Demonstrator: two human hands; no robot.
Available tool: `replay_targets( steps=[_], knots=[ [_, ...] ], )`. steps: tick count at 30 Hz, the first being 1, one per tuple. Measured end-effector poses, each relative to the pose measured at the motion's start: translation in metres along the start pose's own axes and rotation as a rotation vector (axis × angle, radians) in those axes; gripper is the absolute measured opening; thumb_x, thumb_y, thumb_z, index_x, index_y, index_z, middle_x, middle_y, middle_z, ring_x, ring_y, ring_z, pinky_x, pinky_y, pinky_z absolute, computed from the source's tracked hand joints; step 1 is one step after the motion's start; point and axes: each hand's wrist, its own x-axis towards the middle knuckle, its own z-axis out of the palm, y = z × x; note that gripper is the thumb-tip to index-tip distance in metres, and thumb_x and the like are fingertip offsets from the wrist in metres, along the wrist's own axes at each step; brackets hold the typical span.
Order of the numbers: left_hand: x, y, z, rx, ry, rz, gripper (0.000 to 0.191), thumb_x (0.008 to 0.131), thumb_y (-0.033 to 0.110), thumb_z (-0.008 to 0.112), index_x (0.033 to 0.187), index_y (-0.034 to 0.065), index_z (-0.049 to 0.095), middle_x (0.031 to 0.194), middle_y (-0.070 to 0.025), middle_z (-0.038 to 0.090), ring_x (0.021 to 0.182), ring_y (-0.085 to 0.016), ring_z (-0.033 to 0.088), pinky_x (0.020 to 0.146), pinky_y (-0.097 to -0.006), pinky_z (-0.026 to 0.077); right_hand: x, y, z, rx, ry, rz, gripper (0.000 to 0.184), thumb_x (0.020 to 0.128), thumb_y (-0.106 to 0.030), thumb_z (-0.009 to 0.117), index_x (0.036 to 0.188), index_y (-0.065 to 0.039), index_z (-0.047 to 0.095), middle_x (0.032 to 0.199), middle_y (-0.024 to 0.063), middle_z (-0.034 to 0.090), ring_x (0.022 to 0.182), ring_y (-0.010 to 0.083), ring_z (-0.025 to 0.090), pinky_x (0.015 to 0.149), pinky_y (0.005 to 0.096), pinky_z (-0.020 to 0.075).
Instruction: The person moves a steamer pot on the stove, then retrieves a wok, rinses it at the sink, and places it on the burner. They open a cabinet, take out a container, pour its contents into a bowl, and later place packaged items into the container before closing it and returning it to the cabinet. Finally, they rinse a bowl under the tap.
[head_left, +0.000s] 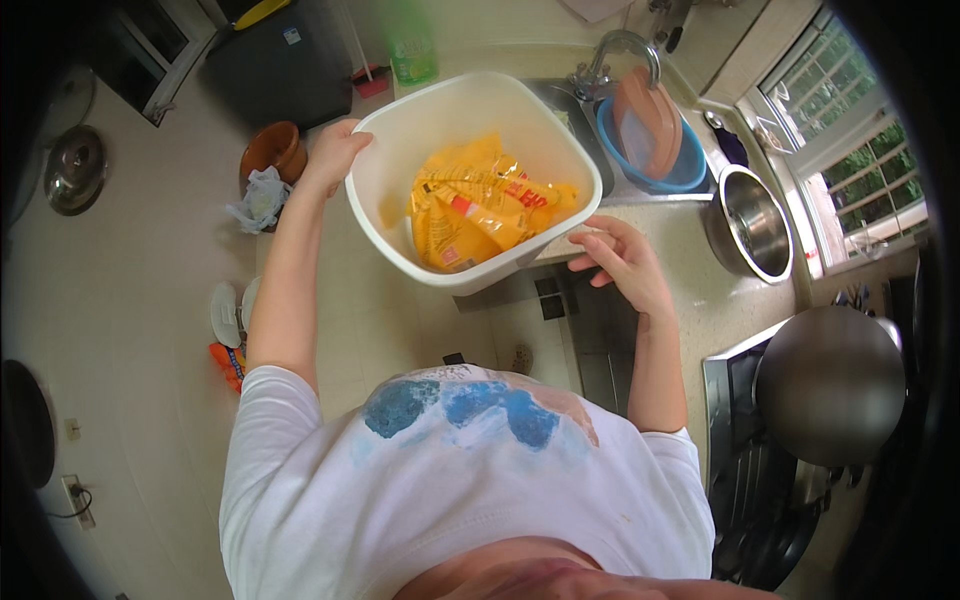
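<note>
A white plastic bin (375, 217) is held up in front of me, tilted so its inside faces me. Inside it lies a crumpled yellow plastic bag (480, 210) that bears red writing. My left hand (335, 154) grips the bin's rim at the left, the thumb over the edge. Just below the bin's right corner is my right hand (619, 259), its fingers spread and nothing held in them. Whether a fingertip touches the bin's side I cannot tell.
A sink with a curved faucet (628, 52) holds a blue basin (694, 161) with pinkish-orange plastic items (660, 127). A steel bowl (754, 225) stands on the counter (679, 240). A round pan or lid (829, 386) hangs over the gas stove (739, 465). Brown pot (277, 154) stands left.
</note>
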Motion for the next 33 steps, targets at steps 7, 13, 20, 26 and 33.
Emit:
replay_targets(
  steps=[7, 13, 20, 26, 33],
  knots=[
    [0.006, 0.002, 0.004, 0.058, 0.073, -0.09, 0.02, 0.085, 0.016, 0.055, 0.098, 0.0012, 0.061, 0.084, -0.0018, 0.062, 0.073, -0.008, 0.056, 0.066, -0.0231, 0.044, 0.065, 0.054, -0.156, 0.013, 0.276, 0.021, 0.041, 0.086, -0.022, 0.06, 0.119, -0.001, 0.05, 0.099, 0.0098, 0.065, 0.078, 0.0142, 0.064, 0.056, 0.0204, 0.0468],
    [-0.002, 0.001, 0.007, -0.016, 0.122, -0.118, 0.021, 0.088, 0.018, 0.054, 0.102, 0.0036, 0.059, 0.088, -0.001, 0.061, 0.074, -0.007, 0.055, 0.066, -0.0221, 0.044, 0.188, 0.108, -0.235, -0.561, 0.743, -0.26, 0.061, 0.071, -0.03, 0.074, 0.115, 0.005, 0.051, 0.096, 0.0124, 0.065, 0.077, 0.0228, 0.065, 0.066, 0.0323, 0.051],
    [-0.008, 0.009, 0.011, -0.056, 0.152, -0.184, 0.019, 0.089, 0.018, 0.054, 0.1, 0.0042, 0.06, 0.086, 0.0, 0.061, 0.072, -0.005, 0.055, 0.064, -0.0215, 0.044, 0.248, 0.104, -0.23, -0.405, 0.751, -0.159, 0.041, 0.064, -0.023, 0.078, 0.093, 0.002, 0.063, 0.08, 0.0094, 0.067, 0.072, 0.0162, 0.063, 0.066, 0.0294, 0.0492],
    [-0.01, 0.009, 0.012, -0.093, 0.163, -0.143, 0.017, 0.089, 0.018, 0.055, 0.099, 0.0043, 0.06, 0.083, -0.0002, 0.061, 0.07, -0.005, 0.055, 0.063, -0.0212, 0.044, 0.231, 0.11, -0.263, -0.25, 0.817, -0.354, 0.032, 0.065, -0.011, 0.077, 0.091, 0.003, 0.062, 0.083, 0.0079, 0.066, 0.074, 0.0129, 0.061, 0.066, 0.0251, 0.0481],
    [-0.006, -0.002, 0.011, -0.134, 0.134, -0.124, 0.019, 0.088, 0.018, 0.054, 0.098, 0.0026, 0.059, 0.083, -0.0005, 0.061, 0.069, -0.006, 0.054, 0.064, -0.0209, 0.044, 0.203, 0.087, -0.293, 0.429, 1.034, -0.5, 0.032, 0.069, 0.003, 0.07, 0.099, 0.004, 0.06, 0.09, 0.0088, 0.063, 0.075, 0.0169, 0.062, 0.066, 0.0264, 0.0518]
  ],
)
